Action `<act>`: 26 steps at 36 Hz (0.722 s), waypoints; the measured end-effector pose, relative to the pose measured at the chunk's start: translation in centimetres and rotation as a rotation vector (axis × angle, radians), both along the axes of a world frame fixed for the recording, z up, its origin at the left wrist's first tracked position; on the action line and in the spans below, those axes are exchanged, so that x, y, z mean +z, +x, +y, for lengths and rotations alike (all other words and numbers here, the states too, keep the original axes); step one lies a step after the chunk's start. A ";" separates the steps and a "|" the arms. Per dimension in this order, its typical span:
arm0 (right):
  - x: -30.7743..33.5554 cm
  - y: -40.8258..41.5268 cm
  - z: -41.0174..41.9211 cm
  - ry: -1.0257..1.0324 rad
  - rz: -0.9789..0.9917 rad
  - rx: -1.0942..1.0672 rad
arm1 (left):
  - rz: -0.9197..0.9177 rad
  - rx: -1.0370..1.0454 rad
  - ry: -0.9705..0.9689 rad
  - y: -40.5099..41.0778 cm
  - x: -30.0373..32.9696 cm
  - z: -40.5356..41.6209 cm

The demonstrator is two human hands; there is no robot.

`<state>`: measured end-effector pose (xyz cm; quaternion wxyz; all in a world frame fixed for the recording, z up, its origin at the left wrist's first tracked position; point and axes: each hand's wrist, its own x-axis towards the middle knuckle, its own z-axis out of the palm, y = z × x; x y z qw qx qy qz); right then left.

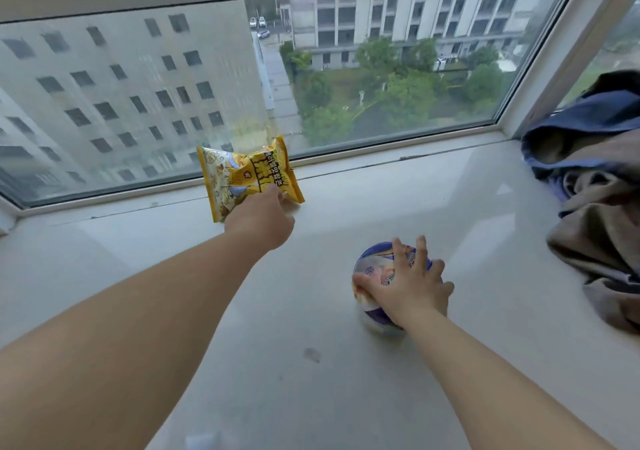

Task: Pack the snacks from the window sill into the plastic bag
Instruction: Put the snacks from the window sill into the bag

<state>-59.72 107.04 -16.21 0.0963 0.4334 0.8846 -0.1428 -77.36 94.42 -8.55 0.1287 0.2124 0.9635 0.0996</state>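
Observation:
A yellow snack bag (239,172) stands against the window glass at the back of the white window sill (311,345). My left hand (265,219) reaches to its lower right corner and grips it there; the fingertips are hidden behind the bag. A round purple and white snack cup (375,311) sits on the sill nearer to me on the right. My right hand (408,283) lies over its top with fingers spread and curled down round its rim. No plastic bag shows in this view.
A heap of blue and brown clothes (595,207) lies on the sill at the far right, close to the cup. The window frame (346,158) runs along the back edge. A small dark smudge (311,354) marks the sill between my arms.

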 end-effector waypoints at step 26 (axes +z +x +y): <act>-1.9 -11.4 3.1 0.170 0.094 0.276 | 0.382 -0.047 -0.105 -13.5 -8.4 0.1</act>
